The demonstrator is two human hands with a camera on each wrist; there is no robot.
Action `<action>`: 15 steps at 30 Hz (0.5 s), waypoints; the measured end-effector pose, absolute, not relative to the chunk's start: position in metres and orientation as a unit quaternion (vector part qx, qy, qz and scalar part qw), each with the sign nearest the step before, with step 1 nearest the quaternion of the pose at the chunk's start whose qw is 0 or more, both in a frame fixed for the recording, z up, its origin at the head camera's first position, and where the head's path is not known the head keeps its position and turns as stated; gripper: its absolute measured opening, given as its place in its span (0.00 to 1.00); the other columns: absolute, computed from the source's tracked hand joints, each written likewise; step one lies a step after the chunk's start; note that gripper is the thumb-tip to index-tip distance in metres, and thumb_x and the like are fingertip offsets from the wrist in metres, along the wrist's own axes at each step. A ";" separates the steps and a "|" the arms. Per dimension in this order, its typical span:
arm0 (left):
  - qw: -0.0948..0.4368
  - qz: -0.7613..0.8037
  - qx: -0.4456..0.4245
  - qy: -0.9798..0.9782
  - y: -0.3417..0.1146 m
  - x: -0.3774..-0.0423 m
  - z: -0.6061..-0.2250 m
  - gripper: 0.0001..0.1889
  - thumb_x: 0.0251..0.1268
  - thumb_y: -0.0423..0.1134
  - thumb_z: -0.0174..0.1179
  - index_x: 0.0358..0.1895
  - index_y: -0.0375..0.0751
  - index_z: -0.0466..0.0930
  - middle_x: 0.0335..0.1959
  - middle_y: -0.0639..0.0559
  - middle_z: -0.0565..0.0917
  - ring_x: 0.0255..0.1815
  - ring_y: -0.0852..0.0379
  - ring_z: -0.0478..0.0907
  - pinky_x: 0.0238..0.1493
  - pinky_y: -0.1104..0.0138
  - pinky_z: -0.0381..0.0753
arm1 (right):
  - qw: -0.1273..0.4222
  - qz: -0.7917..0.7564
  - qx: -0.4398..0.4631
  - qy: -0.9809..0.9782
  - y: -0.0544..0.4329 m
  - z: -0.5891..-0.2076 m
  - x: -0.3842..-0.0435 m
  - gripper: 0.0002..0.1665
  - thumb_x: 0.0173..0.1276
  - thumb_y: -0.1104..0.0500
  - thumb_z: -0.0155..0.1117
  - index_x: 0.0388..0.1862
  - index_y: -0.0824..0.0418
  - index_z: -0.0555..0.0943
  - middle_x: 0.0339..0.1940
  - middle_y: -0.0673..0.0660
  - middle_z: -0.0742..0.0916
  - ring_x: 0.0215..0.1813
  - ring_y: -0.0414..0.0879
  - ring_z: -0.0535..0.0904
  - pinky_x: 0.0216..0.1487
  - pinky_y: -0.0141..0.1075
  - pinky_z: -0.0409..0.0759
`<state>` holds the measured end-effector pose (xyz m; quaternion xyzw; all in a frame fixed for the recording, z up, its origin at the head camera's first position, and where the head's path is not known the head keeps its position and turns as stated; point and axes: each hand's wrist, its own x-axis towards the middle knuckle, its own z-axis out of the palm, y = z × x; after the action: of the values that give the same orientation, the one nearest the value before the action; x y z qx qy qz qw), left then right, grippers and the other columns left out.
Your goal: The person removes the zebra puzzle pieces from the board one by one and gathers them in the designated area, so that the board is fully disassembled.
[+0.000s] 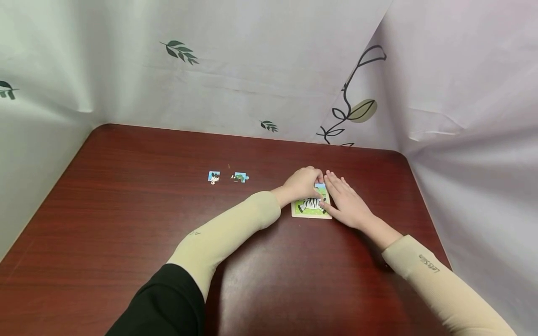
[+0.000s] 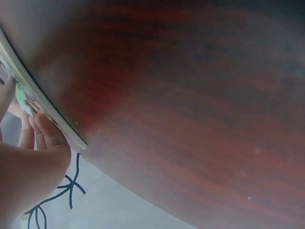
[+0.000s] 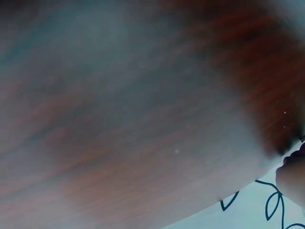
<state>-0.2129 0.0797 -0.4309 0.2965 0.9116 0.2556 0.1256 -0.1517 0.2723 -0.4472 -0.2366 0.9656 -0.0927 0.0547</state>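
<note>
A small square zebra jigsaw puzzle (image 1: 311, 209) in a pale frame lies on the table, right of the middle. My left hand (image 1: 299, 183) reaches over its upper left part, thumb and forefinger bent about a blue and green puzzle piece (image 1: 321, 188) at the top. In the left wrist view, the fingertips of that hand (image 2: 33, 157) meet the puzzle's face, and the frame's edge (image 2: 52, 109) runs beside them. Along the puzzle's right side lies my right hand (image 1: 348, 201), fingers straight, thumb over the zebra's edge. Only a sliver of that hand (image 3: 291, 176) enters the right wrist view.
Two loose puzzle pieces lie on the table to the left: one with a zebra's head (image 1: 214, 177), one with green and blue (image 1: 240, 177). The reddish-brown table (image 1: 126, 196) meets a white curtain with leaf prints (image 1: 235, 70) at the back and sides.
</note>
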 end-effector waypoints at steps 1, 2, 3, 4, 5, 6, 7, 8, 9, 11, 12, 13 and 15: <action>0.125 0.257 0.296 0.911 0.080 -0.213 -0.431 0.20 0.61 0.45 0.79 0.51 0.45 0.82 0.48 0.52 0.83 0.49 0.56 0.79 0.58 0.65 0.78 | 0.055 -0.093 -0.237 0.965 0.272 -0.447 -0.152 0.50 0.80 0.44 0.59 0.84 0.74 0.54 0.88 0.71 0.57 0.89 0.63 0.51 0.87 0.61 0.50; 0.125 0.259 0.296 0.911 0.080 -0.213 -0.431 0.20 0.61 0.45 0.79 0.50 0.45 0.82 0.48 0.52 0.83 0.49 0.56 0.79 0.58 0.65 0.78 | 0.054 -0.093 -0.238 0.965 0.272 -0.447 -0.152 0.49 0.81 0.45 0.59 0.84 0.74 0.54 0.87 0.71 0.57 0.89 0.63 0.51 0.87 0.61 0.50; 0.125 0.260 0.296 0.911 0.079 -0.213 -0.432 0.20 0.61 0.45 0.80 0.50 0.45 0.82 0.47 0.52 0.83 0.48 0.57 0.79 0.57 0.65 0.78 | 0.053 -0.093 -0.237 0.965 0.272 -0.447 -0.152 0.49 0.81 0.45 0.59 0.84 0.74 0.54 0.88 0.71 0.57 0.89 0.63 0.51 0.87 0.60 0.49; 0.125 0.261 0.296 0.910 0.079 -0.213 -0.432 0.20 0.61 0.45 0.80 0.50 0.45 0.82 0.47 0.52 0.82 0.48 0.57 0.79 0.57 0.65 0.78 | 0.052 -0.092 -0.238 0.966 0.272 -0.447 -0.153 0.48 0.81 0.45 0.58 0.84 0.74 0.54 0.87 0.71 0.58 0.89 0.63 0.51 0.87 0.60 0.49; 0.125 0.263 0.297 0.909 0.079 -0.214 -0.432 0.20 0.61 0.45 0.80 0.50 0.45 0.82 0.46 0.52 0.82 0.47 0.57 0.78 0.56 0.65 0.78 | 0.050 -0.092 -0.238 0.966 0.271 -0.447 -0.153 0.47 0.82 0.45 0.57 0.84 0.74 0.54 0.87 0.71 0.58 0.89 0.62 0.51 0.87 0.60 0.49; 0.125 0.264 0.298 0.909 0.079 -0.214 -0.433 0.20 0.60 0.45 0.80 0.50 0.45 0.82 0.46 0.52 0.82 0.47 0.57 0.78 0.56 0.65 0.77 | 0.050 -0.090 -0.238 0.966 0.271 -0.448 -0.153 0.47 0.82 0.46 0.57 0.84 0.73 0.54 0.87 0.70 0.58 0.89 0.62 0.51 0.87 0.60 0.50; 0.126 0.266 0.299 0.908 0.079 -0.214 -0.433 0.20 0.60 0.45 0.80 0.50 0.45 0.82 0.46 0.52 0.82 0.47 0.57 0.78 0.55 0.66 0.77 | 0.049 -0.090 -0.237 0.966 0.271 -0.448 -0.154 0.46 0.82 0.46 0.57 0.84 0.73 0.55 0.87 0.70 0.58 0.89 0.62 0.51 0.87 0.60 0.50; 0.127 0.268 0.300 0.907 0.079 -0.214 -0.433 0.20 0.60 0.45 0.80 0.50 0.45 0.82 0.45 0.52 0.82 0.46 0.57 0.77 0.55 0.66 0.77 | 0.050 -0.090 -0.237 0.966 0.271 -0.448 -0.154 0.46 0.83 0.46 0.56 0.84 0.73 0.55 0.87 0.70 0.59 0.89 0.62 0.51 0.87 0.60 0.50; 0.128 0.271 0.301 0.905 0.079 -0.215 -0.433 0.20 0.60 0.45 0.80 0.50 0.45 0.82 0.45 0.52 0.81 0.46 0.57 0.77 0.54 0.66 0.77 | 0.051 -0.090 -0.237 0.966 0.271 -0.448 -0.155 0.46 0.83 0.46 0.56 0.84 0.73 0.54 0.87 0.70 0.59 0.89 0.62 0.51 0.87 0.60 0.50; 0.133 0.279 0.301 0.902 0.078 -0.216 -0.433 0.20 0.60 0.44 0.80 0.49 0.44 0.82 0.44 0.52 0.81 0.45 0.58 0.76 0.53 0.67 0.76 | 0.055 -0.092 -0.237 0.966 0.271 -0.449 -0.155 0.46 0.83 0.46 0.56 0.85 0.73 0.54 0.88 0.69 0.58 0.89 0.62 0.51 0.87 0.60 0.49; 0.135 0.282 0.300 0.901 0.078 -0.217 -0.433 0.19 0.60 0.43 0.80 0.49 0.44 0.82 0.43 0.52 0.81 0.45 0.58 0.76 0.52 0.67 0.76 | 0.057 -0.093 -0.237 0.965 0.271 -0.449 -0.155 0.47 0.83 0.46 0.56 0.85 0.73 0.54 0.88 0.69 0.58 0.89 0.62 0.51 0.87 0.60 0.49; 0.137 0.287 0.299 0.900 0.078 -0.218 -0.433 0.18 0.60 0.42 0.80 0.49 0.44 0.83 0.43 0.52 0.81 0.45 0.58 0.76 0.51 0.68 0.75 | 0.058 -0.095 -0.237 0.965 0.271 -0.449 -0.155 0.47 0.83 0.46 0.57 0.85 0.73 0.53 0.88 0.69 0.58 0.89 0.62 0.50 0.87 0.60 0.49; 0.141 0.294 0.297 0.897 0.078 -0.219 -0.433 0.17 0.61 0.40 0.79 0.48 0.44 0.83 0.41 0.52 0.81 0.44 0.58 0.76 0.50 0.68 0.75 | 0.060 -0.096 -0.237 0.965 0.271 -0.448 -0.156 0.47 0.83 0.46 0.57 0.85 0.73 0.53 0.88 0.70 0.57 0.89 0.62 0.50 0.87 0.61 0.49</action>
<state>-0.2194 0.0782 -0.4332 0.2975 0.8974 0.2937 0.1413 -0.1557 0.2711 -0.4484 -0.2374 0.9648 -0.0959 0.0596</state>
